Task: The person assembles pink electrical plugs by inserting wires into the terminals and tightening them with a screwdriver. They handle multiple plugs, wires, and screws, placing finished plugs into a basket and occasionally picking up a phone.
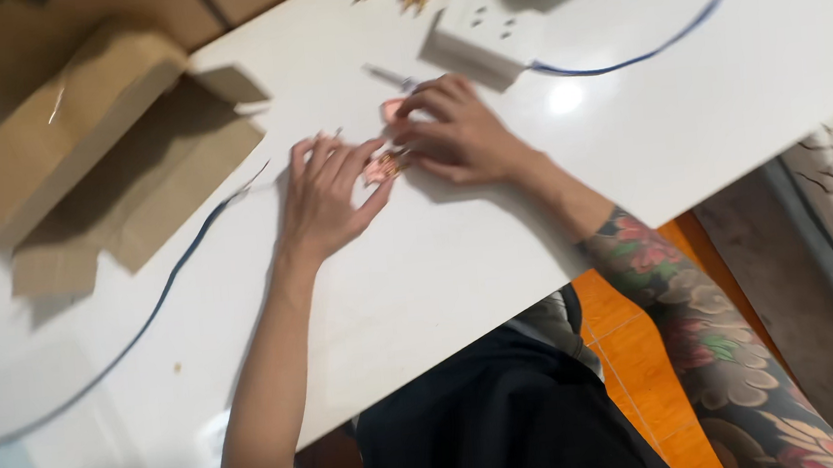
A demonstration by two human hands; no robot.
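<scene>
2 hands, left hand (pixel 323 194) and right hand (pixel 453 132), both pinching a small pink piece (pixel 381 167) on white table (pixel 459 260).

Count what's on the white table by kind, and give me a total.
Hands: 2, left hand and right hand
Small pink pieces between the hands: number unclear from blur, counted as 1 cluster
Cardboard box: 1
White power strip: 1
Blue cable: 1
Total: 6

Small pink piece (pixel 382 166) between fingertips
</scene>
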